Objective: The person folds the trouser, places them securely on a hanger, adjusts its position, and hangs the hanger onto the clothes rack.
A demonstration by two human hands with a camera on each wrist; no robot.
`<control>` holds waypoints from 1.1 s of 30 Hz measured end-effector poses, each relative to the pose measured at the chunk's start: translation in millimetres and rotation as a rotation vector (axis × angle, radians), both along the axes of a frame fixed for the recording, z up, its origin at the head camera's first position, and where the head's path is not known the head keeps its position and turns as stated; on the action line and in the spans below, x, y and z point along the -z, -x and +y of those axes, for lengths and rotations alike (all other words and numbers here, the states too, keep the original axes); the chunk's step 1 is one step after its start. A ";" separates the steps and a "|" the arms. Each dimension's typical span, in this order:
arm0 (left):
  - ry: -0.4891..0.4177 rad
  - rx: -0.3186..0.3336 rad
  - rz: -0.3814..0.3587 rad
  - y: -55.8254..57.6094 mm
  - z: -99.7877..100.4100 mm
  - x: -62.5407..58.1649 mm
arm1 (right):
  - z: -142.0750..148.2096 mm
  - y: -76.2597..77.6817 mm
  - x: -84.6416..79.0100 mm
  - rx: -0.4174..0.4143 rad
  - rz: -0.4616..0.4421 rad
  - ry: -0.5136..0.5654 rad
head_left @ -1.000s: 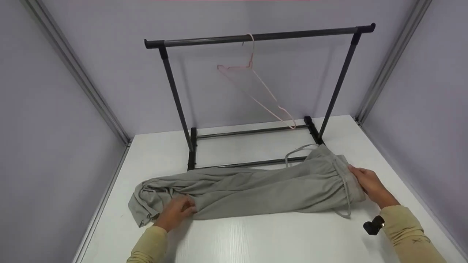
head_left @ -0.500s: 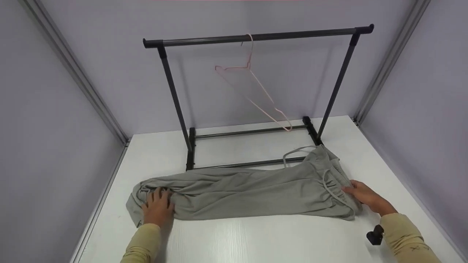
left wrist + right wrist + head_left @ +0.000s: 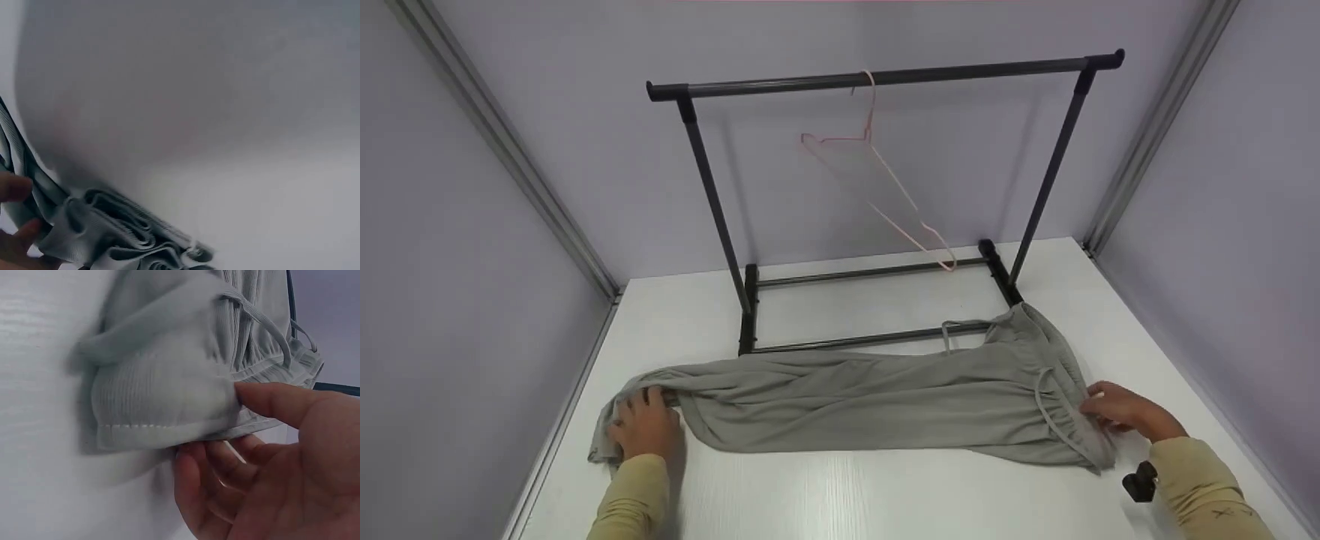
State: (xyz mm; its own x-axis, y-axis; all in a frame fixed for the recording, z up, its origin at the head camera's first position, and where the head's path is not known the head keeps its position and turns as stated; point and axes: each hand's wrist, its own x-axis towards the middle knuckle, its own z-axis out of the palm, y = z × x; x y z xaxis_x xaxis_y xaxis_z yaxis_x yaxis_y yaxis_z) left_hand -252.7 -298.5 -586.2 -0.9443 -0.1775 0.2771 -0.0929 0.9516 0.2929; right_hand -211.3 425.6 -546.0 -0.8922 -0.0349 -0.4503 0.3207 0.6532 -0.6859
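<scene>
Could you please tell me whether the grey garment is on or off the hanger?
Off: the grey garment lies on the table; the pink hanger hangs bare from the top bar.

Over the last second we see the left hand [image 3: 646, 427] move toward the left end of the grey garment [image 3: 870, 405], and that end has slid further left, its bunched folds drawn out. The right hand [image 3: 1132, 409] has come a little nearer the person, and with it we find the near corner of the waistband pulled lower. We also notice the near drawstring [image 3: 152, 323], which dangled past the cloth's edge, now curving across the gathers.
</scene>
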 end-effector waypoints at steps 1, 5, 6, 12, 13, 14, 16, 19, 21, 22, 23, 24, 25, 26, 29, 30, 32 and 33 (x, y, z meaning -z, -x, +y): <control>0.018 0.005 0.039 1.0 2.3 -2.7 | -0.9 2.9 -2.7 -0.004 0.048 -0.006; -0.006 0.106 0.122 11.7 20.9 -12.2 | -13.8 21.4 -13.3 0.021 0.339 0.011; -0.022 0.147 0.116 15.4 26.8 -13.4 | -18.8 26.7 -15.5 0.032 0.398 0.009; -0.119 0.353 -0.101 33.2 59.6 -12.0 | -51.6 57.9 -19.3 0.023 0.485 -0.009; -0.121 0.360 -0.123 35.5 63.2 -11.1 | -54.9 62.7 -17.7 0.014 0.472 -0.012; -0.121 0.357 -0.137 38.0 65.7 -9.9 | -57.5 67.1 -15.5 0.006 0.457 -0.006; -0.112 0.334 -0.141 42.3 69.6 -8.4 | -60.5 74.1 -10.2 -0.001 0.438 -0.004; -0.079 0.299 -0.139 47.3 70.2 -7.1 | -62.3 80.6 0.0 0.022 0.443 -0.007; -0.079 0.282 -0.153 48.3 69.1 -7.7 | -63.2 82.3 6.8 0.052 0.465 -0.031; -0.085 0.278 -0.159 48.4 68.5 -8.4 | -63.4 83.0 9.9 0.073 0.470 -0.040; -0.093 0.271 -0.161 48.3 67.8 -9.2 | -63.6 83.4 12.6 0.091 0.473 -0.051; -0.099 0.261 -0.161 47.9 67.2 -10.2 | -64.0 83.5 14.4 0.106 0.466 -0.060; -0.104 0.253 -0.153 47.4 66.7 -11.5 | -64.3 83.5 15.6 0.112 0.454 -0.068; -0.106 0.245 -0.141 46.6 66.3 -12.9 | -64.1 83.5 15.9 0.124 0.440 -0.067; -0.102 0.245 -0.097 45.4 65.2 -17.4 | -61.1 83.4 11.7 0.178 0.428 -0.064; -0.107 0.249 -0.086 44.8 64.9 -19.2 | -59.2 83.1 9.4 0.209 0.433 -0.058; -0.133 0.253 -0.069 43.8 63.4 -22.2 | -54.2 82.6 4.8 0.280 0.452 -0.044; -0.148 0.252 -0.064 44.2 63.5 -23.5 | -50.7 81.3 2.8 0.309 0.465 -0.044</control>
